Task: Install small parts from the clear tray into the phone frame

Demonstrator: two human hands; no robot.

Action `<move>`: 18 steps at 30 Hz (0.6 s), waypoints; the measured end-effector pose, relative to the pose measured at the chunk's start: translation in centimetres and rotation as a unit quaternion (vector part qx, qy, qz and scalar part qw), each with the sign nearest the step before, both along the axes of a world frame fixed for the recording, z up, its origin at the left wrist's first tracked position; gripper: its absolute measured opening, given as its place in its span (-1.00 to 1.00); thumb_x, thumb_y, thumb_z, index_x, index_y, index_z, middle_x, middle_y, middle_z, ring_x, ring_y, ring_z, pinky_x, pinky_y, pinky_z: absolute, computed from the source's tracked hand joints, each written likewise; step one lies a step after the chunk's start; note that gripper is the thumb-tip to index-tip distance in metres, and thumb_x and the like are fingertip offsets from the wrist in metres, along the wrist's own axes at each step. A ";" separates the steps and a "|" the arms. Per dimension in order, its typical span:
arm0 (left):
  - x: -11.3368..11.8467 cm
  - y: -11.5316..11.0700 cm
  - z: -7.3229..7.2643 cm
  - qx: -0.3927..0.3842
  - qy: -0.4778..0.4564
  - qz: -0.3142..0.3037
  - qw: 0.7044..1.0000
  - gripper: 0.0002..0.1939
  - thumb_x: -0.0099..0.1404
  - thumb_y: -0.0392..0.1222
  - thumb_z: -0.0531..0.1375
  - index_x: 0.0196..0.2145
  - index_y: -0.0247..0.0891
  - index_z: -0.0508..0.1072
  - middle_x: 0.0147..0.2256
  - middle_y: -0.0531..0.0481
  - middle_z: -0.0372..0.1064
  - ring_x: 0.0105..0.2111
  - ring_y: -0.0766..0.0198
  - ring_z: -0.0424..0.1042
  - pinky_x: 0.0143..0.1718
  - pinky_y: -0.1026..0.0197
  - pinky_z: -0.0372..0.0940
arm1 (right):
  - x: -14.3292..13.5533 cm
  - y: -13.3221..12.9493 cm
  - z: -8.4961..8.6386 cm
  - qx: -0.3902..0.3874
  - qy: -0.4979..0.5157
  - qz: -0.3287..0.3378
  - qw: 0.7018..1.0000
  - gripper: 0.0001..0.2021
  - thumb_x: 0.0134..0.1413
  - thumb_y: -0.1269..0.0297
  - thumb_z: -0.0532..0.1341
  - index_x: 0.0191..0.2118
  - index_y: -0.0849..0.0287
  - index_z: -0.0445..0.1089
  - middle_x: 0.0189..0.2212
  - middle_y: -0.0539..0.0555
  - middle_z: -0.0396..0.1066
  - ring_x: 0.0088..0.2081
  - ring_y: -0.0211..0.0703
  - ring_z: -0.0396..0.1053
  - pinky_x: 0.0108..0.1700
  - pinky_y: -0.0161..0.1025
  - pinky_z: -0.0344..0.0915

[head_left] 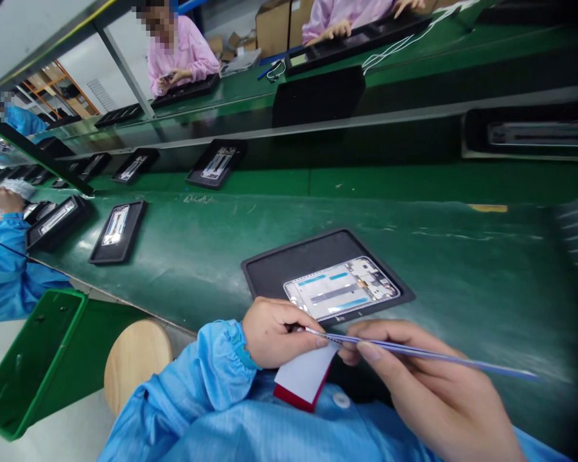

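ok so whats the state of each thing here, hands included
left hand: closed, pinching one end of the strip
right hand: fingers pinching the strip
strip: held flat between both hands, above the belt's near edge
card: under the left hand, grip unclear
phone frame: open side up in its tray
tray: flat on the belt
belt: carrying trays

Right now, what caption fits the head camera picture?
Both hands pinch thin strips over a phone frame in its black tray.
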State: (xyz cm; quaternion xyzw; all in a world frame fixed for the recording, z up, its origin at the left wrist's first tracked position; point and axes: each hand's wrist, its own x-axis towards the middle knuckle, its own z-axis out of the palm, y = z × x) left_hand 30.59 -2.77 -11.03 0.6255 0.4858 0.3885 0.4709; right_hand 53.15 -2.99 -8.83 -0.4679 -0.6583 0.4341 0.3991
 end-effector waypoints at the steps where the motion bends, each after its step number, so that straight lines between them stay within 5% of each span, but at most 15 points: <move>1: 0.0 0.0 0.0 0.000 0.000 0.000 1.000 -0.45 0.30 0.38 0.39 -0.34 -0.23 0.76 -0.47 -0.10 0.61 -0.49 0.27 0.51 -0.44 0.26 0.34 | 0.1 0.0 -0.1 -0.002 0.003 -0.001 1.000 -0.72 0.39 -0.05 0.28 -0.27 -0.03 0.60 -0.36 0.08 0.61 -0.34 0.00 0.61 -0.33 -0.16 0.60; 7: -0.2 0.0 0.2 -0.003 0.003 -0.011 1.000 -0.46 0.32 0.36 0.39 -0.33 -0.24 0.76 -0.46 -0.10 0.61 -0.48 0.28 0.51 -0.44 0.27 0.34 | 0.4 0.0 -0.7 0.010 0.005 0.009 1.000 -0.72 0.40 -0.02 0.29 -0.28 0.00 0.60 -0.36 0.09 0.60 -0.35 -0.06 0.60 -0.34 -0.22 0.58; 13: -0.5 -0.3 -0.2 -0.009 -0.012 0.011 1.000 -0.57 0.27 0.22 0.47 -0.30 -0.25 0.76 -0.45 -0.08 0.61 -0.48 0.29 0.51 -0.42 0.28 0.34 | -0.1 0.5 0.8 -0.001 0.018 0.015 1.000 -0.63 0.41 -0.09 0.26 -0.33 0.01 0.61 -0.37 0.13 0.59 -0.33 -0.01 0.59 -0.30 -0.15 0.61; 16: -2.5 -0.3 -0.6 -0.039 -0.017 0.079 0.996 -0.67 0.23 0.09 0.51 -0.25 -0.25 0.75 -0.40 -0.07 0.65 -0.46 0.28 0.53 -0.43 0.29 0.35 | 0.0 2.0 0.9 -0.013 -0.002 0.011 1.000 -0.57 0.40 -0.16 0.25 -0.37 0.02 0.61 -0.37 0.13 0.58 -0.34 -0.03 0.58 -0.25 -0.14 0.61; 18: -5.0 0.0 -1.0 -0.052 -0.022 0.188 0.981 -0.68 0.19 0.05 0.52 -0.25 -0.26 0.73 -0.38 -0.07 0.65 -0.45 0.26 0.54 -0.45 0.28 0.36 | 0.0 3.5 -0.1 -0.039 -0.027 0.021 0.999 -0.51 0.37 -0.24 0.24 -0.38 0.05 0.60 -0.35 0.14 0.59 -0.33 -0.05 0.57 -0.26 -0.16 0.60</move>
